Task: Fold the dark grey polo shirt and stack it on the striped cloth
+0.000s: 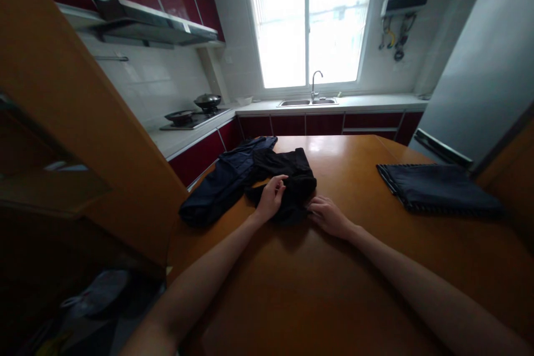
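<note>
A crumpled black garment [287, 175] lies in the middle of the orange-brown wooden table [317, 278]. My left hand [272, 197] rests on its near left part, fingers curled and pinching the cloth. At the garment's near right edge, my right hand [329, 214] grips the fabric with bent fingers. A dark navy garment [225, 181] lies spread to the left, partly under the black one and hanging toward the table's left edge.
A folded dark striped cloth [434, 186] lies at the table's right. Behind are a counter with a gas stove and pans [194, 111], a sink with tap [311, 100] under a bright window, and a grey fridge [484, 72]. A wooden cabinet [62, 111] stands close at the left.
</note>
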Demonstrator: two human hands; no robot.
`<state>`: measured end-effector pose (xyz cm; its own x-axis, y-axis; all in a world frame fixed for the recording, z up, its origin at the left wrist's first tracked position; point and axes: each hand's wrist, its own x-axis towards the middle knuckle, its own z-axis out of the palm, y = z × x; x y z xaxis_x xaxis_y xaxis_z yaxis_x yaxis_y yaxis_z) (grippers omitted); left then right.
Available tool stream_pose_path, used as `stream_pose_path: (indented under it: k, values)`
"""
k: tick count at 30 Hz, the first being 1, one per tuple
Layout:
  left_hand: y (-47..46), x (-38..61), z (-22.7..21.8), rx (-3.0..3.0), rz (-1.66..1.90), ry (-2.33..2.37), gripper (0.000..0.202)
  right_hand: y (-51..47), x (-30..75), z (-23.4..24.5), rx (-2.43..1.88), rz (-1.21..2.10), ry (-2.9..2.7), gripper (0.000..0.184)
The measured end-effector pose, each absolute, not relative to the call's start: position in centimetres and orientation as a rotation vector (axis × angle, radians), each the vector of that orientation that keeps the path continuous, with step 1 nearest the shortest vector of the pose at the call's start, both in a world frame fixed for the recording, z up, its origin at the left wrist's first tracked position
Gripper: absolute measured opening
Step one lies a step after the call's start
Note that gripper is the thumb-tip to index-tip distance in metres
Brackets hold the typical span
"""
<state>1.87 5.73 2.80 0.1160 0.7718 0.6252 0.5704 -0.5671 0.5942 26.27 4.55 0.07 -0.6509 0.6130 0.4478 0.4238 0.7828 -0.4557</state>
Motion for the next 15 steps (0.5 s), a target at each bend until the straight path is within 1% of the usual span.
stream_pose_path:
  k: [4,8,10,13,15]
  values:
    - [5.6,2.0,3.3,2.082,1.577,1.37,0.022,4.6,25.9,0.4,-0.795,0.513,-2.07,0.012]
    - [4.1,2.4,4.8,2.233,1.492,1.279,0.023,4.1,25.9,1.4,-0.735,0.654,-1.785,0.013]
    - [2.8,2.7,5.9,2.428,1.347,1.149,0.029,3.8,25.8,1.8,-0.756,0.682,-1.716,0.014]
    - [0.6,3.5,7.4,2.747,0.971,0.855,0.041,3.7,25.5,1.7,-0.771,0.713,-1.652,0.011]
    - [-0.7,4.3,8.3,2.914,0.652,0.614,0.053,3.8,25.3,1.4,-0.759,0.739,-1.632,0.007]
